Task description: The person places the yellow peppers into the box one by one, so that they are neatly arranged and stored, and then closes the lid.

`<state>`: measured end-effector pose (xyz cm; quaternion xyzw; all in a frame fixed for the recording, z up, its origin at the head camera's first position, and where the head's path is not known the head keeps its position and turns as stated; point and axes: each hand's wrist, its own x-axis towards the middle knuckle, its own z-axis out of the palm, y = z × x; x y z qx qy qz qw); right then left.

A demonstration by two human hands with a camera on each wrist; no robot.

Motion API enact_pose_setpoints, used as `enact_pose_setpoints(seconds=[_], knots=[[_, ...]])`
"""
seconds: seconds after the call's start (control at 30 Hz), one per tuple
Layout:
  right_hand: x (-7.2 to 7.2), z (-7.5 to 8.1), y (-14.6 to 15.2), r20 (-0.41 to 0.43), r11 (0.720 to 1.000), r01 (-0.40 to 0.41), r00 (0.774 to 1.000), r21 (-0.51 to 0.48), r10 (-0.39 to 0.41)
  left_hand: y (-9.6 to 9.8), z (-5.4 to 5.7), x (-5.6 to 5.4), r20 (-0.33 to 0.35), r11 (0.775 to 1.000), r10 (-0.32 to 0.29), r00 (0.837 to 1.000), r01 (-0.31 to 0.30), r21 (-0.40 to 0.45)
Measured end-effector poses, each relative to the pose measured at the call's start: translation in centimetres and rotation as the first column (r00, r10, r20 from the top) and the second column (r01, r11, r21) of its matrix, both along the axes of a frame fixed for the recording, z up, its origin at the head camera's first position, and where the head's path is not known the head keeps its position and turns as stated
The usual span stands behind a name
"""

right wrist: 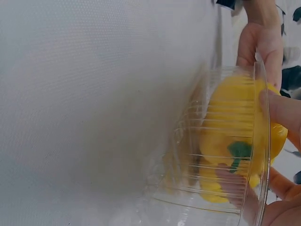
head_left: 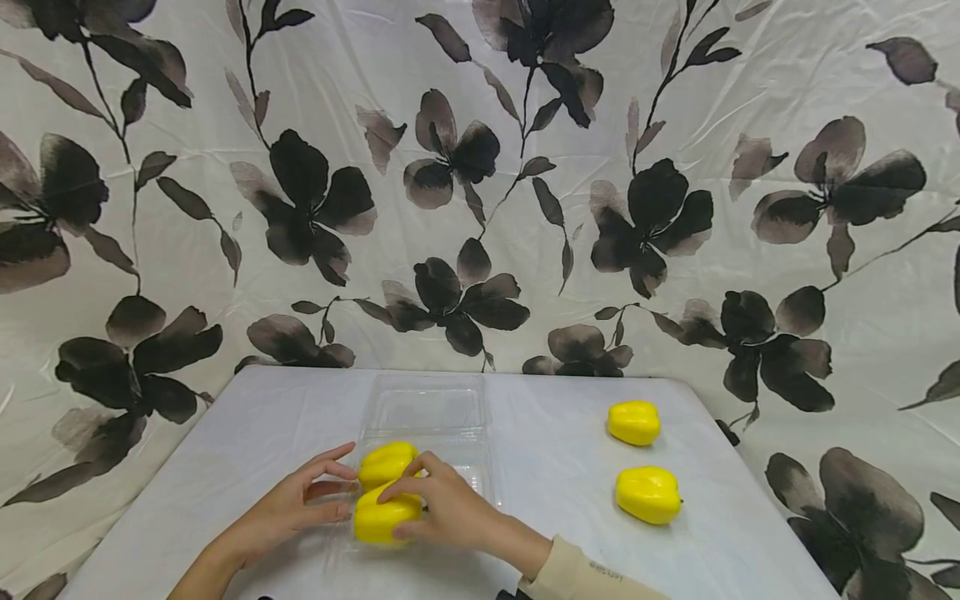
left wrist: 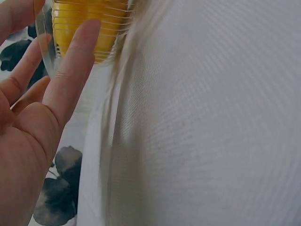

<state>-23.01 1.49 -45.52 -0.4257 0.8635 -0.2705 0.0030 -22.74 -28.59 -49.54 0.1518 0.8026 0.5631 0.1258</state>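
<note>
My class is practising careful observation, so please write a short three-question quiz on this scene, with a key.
1. How many glossy yellow bell peppers lie on the white-covered table outside the clear plastic container?
2. True or false: the person's bare right hand grips the farther of the two peppers at the container.
3. The container's transparent lid is:
A) closed over the peppers
B) open on the far side
C) hanging off the table's near edge

Key:
1. Two.
2. False; it grips the nearer pepper.
3. B.

A white-covered table point(head_left: 555, 467) stands before pale, dark-flowered sheeting point(head_left: 555, 258).
</note>
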Motion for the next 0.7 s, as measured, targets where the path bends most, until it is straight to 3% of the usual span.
enact_pose_setpoints(seconds=[0.23, 0.57, 0.7], knots=[[0.07, 0.05, -0.06, 0.004, 1.0, -0.015, 1.0, 0.026, 0.015, 0.06, 0.04, 0.02, -0.001, 1.0, 0.002, 1.0, -0.002, -0.014], [-0.37, -0.24, 0.08, 0.09, 0.997, -0.039, 0.995, 0.062, 0.033, 0.12, 0.12, -0.09, 0.002, 1.0, 0.004, 1.0, -0.004, -0.019], [-0.44, -0.22, -0.07, 0.079, 0.996, -0.049, 0.996, 0.076, 0.043, 0.13, 0.23, -0.05, -0.001, 1.0, 0.004, 1.0, -0.004, -0.02]])
